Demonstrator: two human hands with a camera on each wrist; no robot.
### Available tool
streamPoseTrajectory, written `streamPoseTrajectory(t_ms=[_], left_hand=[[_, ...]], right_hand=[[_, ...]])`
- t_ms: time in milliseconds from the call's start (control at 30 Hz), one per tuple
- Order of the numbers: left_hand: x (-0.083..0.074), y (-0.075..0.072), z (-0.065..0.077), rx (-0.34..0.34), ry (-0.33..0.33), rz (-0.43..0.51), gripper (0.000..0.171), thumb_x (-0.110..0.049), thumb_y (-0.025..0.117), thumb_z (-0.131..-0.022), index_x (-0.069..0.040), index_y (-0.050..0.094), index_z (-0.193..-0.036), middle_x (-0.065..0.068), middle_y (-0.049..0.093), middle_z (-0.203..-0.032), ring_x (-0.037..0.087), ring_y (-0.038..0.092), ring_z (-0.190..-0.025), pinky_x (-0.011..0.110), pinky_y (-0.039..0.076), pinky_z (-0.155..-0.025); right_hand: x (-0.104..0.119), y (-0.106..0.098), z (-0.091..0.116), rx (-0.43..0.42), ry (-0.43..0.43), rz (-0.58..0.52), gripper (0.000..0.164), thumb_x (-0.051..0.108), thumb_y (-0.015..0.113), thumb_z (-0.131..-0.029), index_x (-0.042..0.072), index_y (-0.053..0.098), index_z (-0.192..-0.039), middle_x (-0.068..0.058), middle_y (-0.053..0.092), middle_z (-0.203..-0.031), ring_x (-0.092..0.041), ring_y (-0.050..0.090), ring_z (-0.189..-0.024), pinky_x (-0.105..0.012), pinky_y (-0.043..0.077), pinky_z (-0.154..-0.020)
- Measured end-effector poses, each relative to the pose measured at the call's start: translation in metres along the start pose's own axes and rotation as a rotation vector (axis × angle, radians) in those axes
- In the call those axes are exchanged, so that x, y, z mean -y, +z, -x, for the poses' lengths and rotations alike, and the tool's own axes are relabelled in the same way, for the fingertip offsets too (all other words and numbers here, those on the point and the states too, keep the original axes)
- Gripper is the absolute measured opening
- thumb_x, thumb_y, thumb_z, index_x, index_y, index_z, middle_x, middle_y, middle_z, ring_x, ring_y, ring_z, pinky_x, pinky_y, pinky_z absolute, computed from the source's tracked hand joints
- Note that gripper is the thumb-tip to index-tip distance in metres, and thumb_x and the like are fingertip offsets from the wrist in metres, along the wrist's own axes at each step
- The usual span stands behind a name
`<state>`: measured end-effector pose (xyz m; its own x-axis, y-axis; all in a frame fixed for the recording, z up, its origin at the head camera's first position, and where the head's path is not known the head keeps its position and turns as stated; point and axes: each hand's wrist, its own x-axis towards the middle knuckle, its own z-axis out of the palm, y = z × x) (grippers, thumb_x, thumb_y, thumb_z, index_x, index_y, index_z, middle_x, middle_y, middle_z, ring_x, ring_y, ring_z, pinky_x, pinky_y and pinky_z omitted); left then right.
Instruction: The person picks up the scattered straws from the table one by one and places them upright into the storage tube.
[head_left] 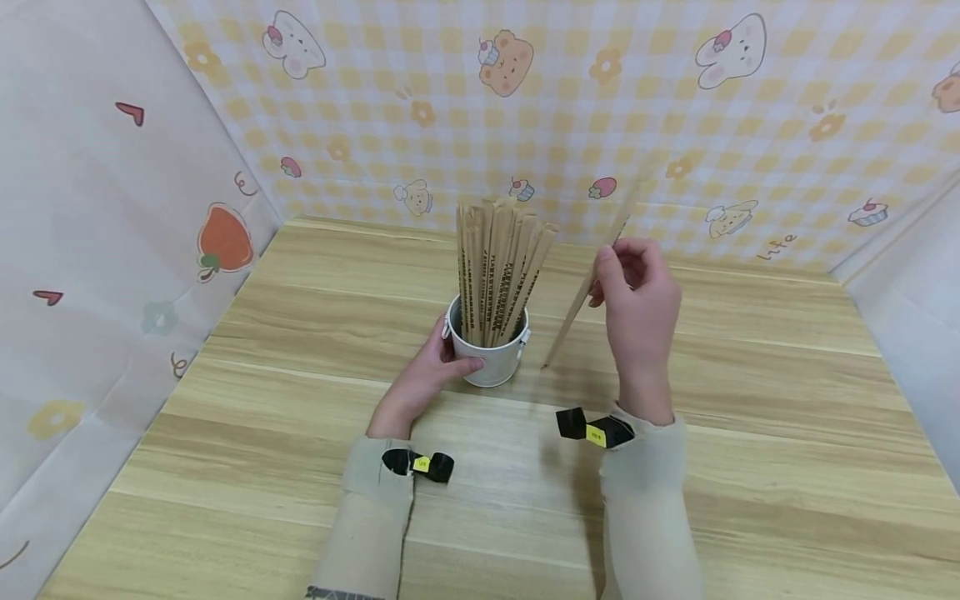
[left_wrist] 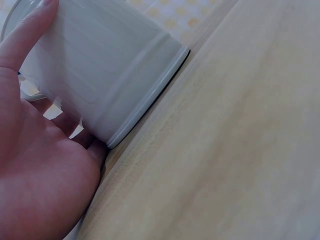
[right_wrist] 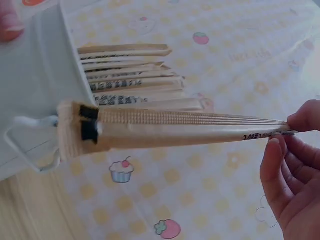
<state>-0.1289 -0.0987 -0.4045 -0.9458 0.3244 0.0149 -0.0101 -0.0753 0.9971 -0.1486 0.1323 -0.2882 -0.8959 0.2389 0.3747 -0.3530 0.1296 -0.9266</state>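
Observation:
A small white metal bucket point(head_left: 491, 367) stands on the wood-grain table, with several brown paper-wrapped straws point(head_left: 495, 275) upright in it, black print on their wrappers. My left hand point(head_left: 427, 371) holds the bucket from its left side; the thumb point(left_wrist: 30, 30) lies along the front and the other fingers are mostly hidden behind the wall. To the right of the bucket, my right hand point(head_left: 637, 300) pinches one paper-wrapped straw point(right_wrist: 190, 135) between thumb and fingertips. This straw slants in the air, its lower end just above the table near the bucket.
The wood-grain table point(head_left: 750, 467) spreads around both hands. Behind it rises a yellow checked backdrop point(head_left: 600, 117) with cartoon animals, and a pale printed sheet point(head_left: 112, 250) covers the left side. Wire handle loops point(right_wrist: 32, 150) stick out from the bucket's sides.

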Motion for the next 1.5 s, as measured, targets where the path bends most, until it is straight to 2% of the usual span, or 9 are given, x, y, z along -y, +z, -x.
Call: streamPoseTrajectory(t_ms=[167,333,633,900,1033,1133,1233,1367,1500], left_hand=[[0.000,0.000,0.000,0.000,-0.002,-0.009,0.091,-0.010,0.069,-0.076,-0.035,0.011,-0.141,0.002,0.025,-0.143,0.018,0.027,-0.128,0.035,0.023,-0.104],[0.008,-0.003,-0.002,-0.004,0.000,-0.006,0.090,-0.012,0.070,-0.075,-0.038,0.013,-0.140,0.001,0.026,-0.142,0.018,0.027,-0.128,0.036,0.022,-0.105],[0.025,-0.008,-0.007,-0.014,0.015,-0.039,0.089,-0.019,0.072,-0.074,-0.041,0.014,-0.139,-0.004,0.027,-0.142,0.015,0.027,-0.128,0.035,0.022,-0.105],[0.008,-0.004,-0.002,-0.014,-0.035,-0.025,0.090,-0.015,0.070,-0.076,-0.036,0.012,-0.141,-0.002,0.023,-0.144,0.015,0.024,-0.129,0.034,0.019,-0.106],[0.000,-0.001,0.002,-0.015,-0.049,-0.042,0.090,-0.015,0.069,-0.076,-0.031,0.010,-0.142,0.000,0.021,-0.145,0.015,0.022,-0.130,0.032,0.019,-0.106],[-0.001,0.000,0.002,-0.010,-0.044,-0.037,0.090,-0.014,0.069,-0.077,-0.031,0.010,-0.142,0.000,0.022,-0.145,0.015,0.023,-0.130,0.033,0.020,-0.106],[0.009,-0.004,-0.002,-0.011,-0.027,-0.033,0.090,-0.016,0.070,-0.076,-0.036,0.012,-0.141,-0.002,0.024,-0.143,0.015,0.024,-0.129,0.034,0.021,-0.105],[0.023,-0.008,-0.007,-0.016,-0.006,-0.032,0.089,-0.020,0.072,-0.074,-0.041,0.014,-0.138,-0.006,0.026,-0.142,0.014,0.026,-0.128,0.035,0.021,-0.105],[0.023,-0.008,-0.008,-0.018,0.002,-0.029,0.089,-0.019,0.072,-0.074,-0.041,0.014,-0.139,-0.005,0.026,-0.142,0.015,0.026,-0.128,0.036,0.021,-0.105]], right_hand=[[0.019,-0.001,0.006,-0.062,-0.078,-0.173,0.012,0.010,0.061,-0.083,0.001,0.056,-0.087,-0.012,0.056,-0.071,-0.019,0.051,-0.052,-0.023,0.047,-0.046],[0.024,-0.001,0.007,-0.062,-0.129,-0.263,0.012,0.005,0.061,-0.081,-0.002,0.055,-0.088,-0.014,0.055,-0.072,-0.020,0.052,-0.054,-0.024,0.047,-0.047],[0.027,0.002,0.010,0.002,-0.215,-0.284,0.011,0.004,0.059,-0.082,-0.004,0.056,-0.089,-0.018,0.056,-0.074,-0.024,0.056,-0.059,-0.027,0.050,-0.048],[0.026,0.004,0.012,0.049,-0.207,-0.266,0.012,0.001,0.059,-0.082,-0.004,0.055,-0.091,-0.018,0.056,-0.079,-0.023,0.057,-0.061,-0.025,0.050,-0.049],[0.026,0.005,0.012,0.060,-0.179,-0.212,0.013,0.003,0.059,-0.082,-0.004,0.055,-0.092,-0.018,0.056,-0.081,-0.026,0.057,-0.063,-0.024,0.050,-0.050],[0.025,0.006,0.012,0.080,-0.179,-0.104,0.016,0.007,0.059,-0.083,-0.005,0.055,-0.093,-0.015,0.058,-0.082,-0.027,0.057,-0.065,-0.025,0.051,-0.051],[0.022,0.008,0.012,0.118,-0.179,0.031,0.019,0.009,0.059,-0.084,-0.006,0.055,-0.094,-0.012,0.060,-0.084,-0.025,0.059,-0.067,-0.026,0.052,-0.053],[0.002,0.011,0.006,0.200,-0.163,0.178,0.021,0.016,0.060,-0.085,-0.002,0.056,-0.096,-0.007,0.061,-0.084,-0.018,0.060,-0.067,-0.024,0.052,-0.052],[-0.017,0.014,0.001,0.304,-0.113,0.352,0.023,0.026,0.059,-0.085,0.005,0.058,-0.094,-0.002,0.062,-0.082,-0.011,0.059,-0.064,-0.024,0.051,-0.051]])
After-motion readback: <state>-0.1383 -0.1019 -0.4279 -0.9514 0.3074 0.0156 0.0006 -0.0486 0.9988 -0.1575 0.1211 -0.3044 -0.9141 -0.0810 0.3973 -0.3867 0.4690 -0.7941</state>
